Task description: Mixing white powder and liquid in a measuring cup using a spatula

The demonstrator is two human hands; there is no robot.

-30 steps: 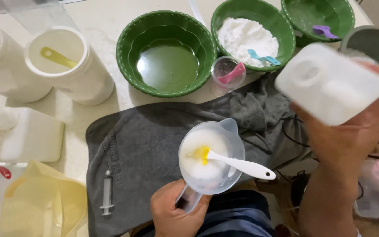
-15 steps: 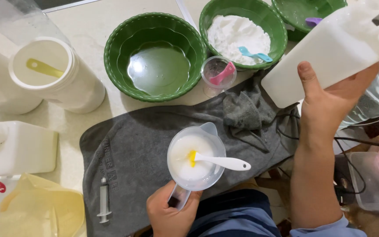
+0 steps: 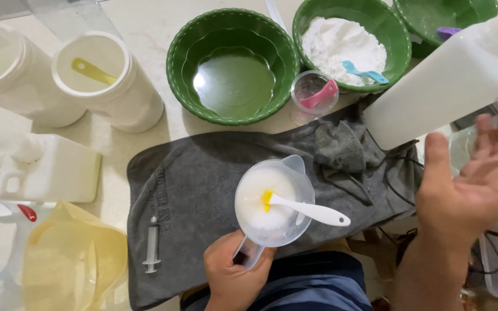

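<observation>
While the left hand [image 3: 234, 276] grips the cup [image 3: 274, 201] by its handle, a spoon [image 3: 309, 210] rests inside. Just beyond the open, blurred right hand [image 3: 485, 178] stands a white jug [image 3: 439, 92], its top cut off.

Bright even indoor light, soft shadows, glare on liquid in green bowl [image 3: 233, 66], motion-blurred right hand [image 3: 485, 178]

We have a single view — the head camera, looking almost straight down from close above at the grey towel [image 3: 203, 190] on the pale table [image 3: 145, 29], the person's lap at the bottom edge — with no second view to share the scene.
</observation>
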